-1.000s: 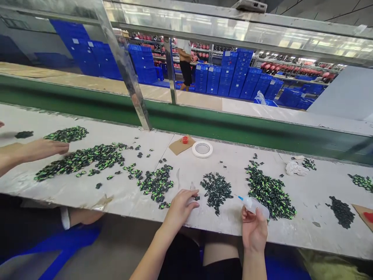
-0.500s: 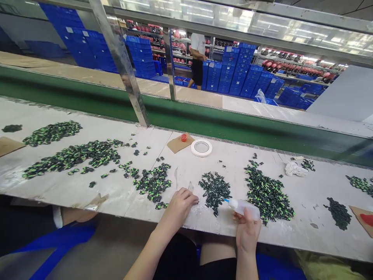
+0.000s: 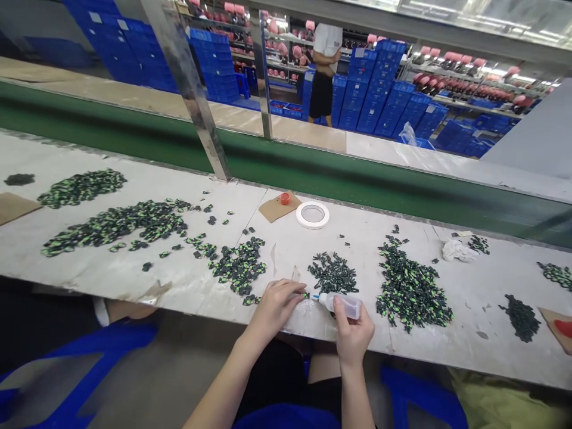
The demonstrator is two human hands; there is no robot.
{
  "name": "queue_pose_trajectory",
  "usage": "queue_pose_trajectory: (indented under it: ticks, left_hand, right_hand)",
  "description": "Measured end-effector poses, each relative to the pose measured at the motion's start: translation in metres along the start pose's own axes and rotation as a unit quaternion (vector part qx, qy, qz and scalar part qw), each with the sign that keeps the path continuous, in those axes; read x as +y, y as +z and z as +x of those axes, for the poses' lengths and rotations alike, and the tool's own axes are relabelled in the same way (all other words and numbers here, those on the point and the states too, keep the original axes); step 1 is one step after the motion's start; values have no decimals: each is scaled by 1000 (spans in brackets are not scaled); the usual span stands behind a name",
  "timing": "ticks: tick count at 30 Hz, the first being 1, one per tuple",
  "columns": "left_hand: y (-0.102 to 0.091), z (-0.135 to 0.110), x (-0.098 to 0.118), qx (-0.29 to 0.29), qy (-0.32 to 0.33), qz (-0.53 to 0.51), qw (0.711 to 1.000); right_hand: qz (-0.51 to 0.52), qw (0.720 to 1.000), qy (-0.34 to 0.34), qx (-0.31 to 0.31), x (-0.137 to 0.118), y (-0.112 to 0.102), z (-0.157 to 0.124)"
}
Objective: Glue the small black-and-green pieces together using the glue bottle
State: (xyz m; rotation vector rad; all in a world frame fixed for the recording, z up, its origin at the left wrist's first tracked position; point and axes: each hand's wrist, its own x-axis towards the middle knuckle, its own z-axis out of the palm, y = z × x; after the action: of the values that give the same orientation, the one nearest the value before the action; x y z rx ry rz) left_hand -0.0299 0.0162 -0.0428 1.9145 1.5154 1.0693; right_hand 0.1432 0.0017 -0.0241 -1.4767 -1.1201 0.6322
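Note:
My right hand (image 3: 355, 333) is wrapped round a small clear squeeze bottle (image 3: 343, 305) with a blue tip, which points left. The tip lies close to a small black-and-green part (image 3: 306, 295) pinched in the fingertips of my left hand (image 3: 279, 304), low over the table. Whether tip and part touch, I cannot tell. Just beyond the bottle is a pile of small dark pieces (image 3: 333, 273). To its right lies a bigger heap of black-and-green parts (image 3: 413, 289); another such heap (image 3: 239, 265) is left of my left hand.
A roll of white tape (image 3: 312, 215) and a red cup (image 3: 285, 198) on cardboard (image 3: 272, 210) lie toward the back. More parts (image 3: 120, 225) spread leftward. A metal post (image 3: 192, 95) rises at the green ledge (image 3: 286, 158). Beyond, a person (image 3: 326, 71) stands by blue crates (image 3: 379, 83).
My right hand has brought the bottle left, from beside the right heap to my left hand's fingertips. The view has tilted down slightly. The person behind has moved right.

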Motion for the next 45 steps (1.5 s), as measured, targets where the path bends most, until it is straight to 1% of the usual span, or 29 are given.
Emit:
queue_pose_trajectory:
  ticks: [6, 12, 18, 27, 35, 42, 45]
  left_hand:
    - [0, 0, 0, 22, -26, -46, 998]
    - [-1, 0, 2, 26, -32, -50, 998]
    - [-1, -1, 2, 34, -20, -42, 998]
    - [0, 0, 2, 50, -3, -30, 998]
    - [0, 0, 1, 55, 1, -29, 998]
    - [1, 0, 1, 59, 5, -28, 998]
    - [1, 0, 0, 58, 2, -29, 998]
  right_hand:
    - [-22, 1000, -5, -15, 0, 1, 1]
    - [-30, 999, -11, -23, -1, 1, 1]
    - [-38, 999, -12, -32, 0, 1, 0]
    - [-32, 999, -11, -29, -2, 2, 1]
    - [-40, 999, -23, 1, 1, 3, -1]
    - [-24, 999, -19, -26, -1, 2, -1]
    - [-23, 999, -16, -27, 0, 3, 0]
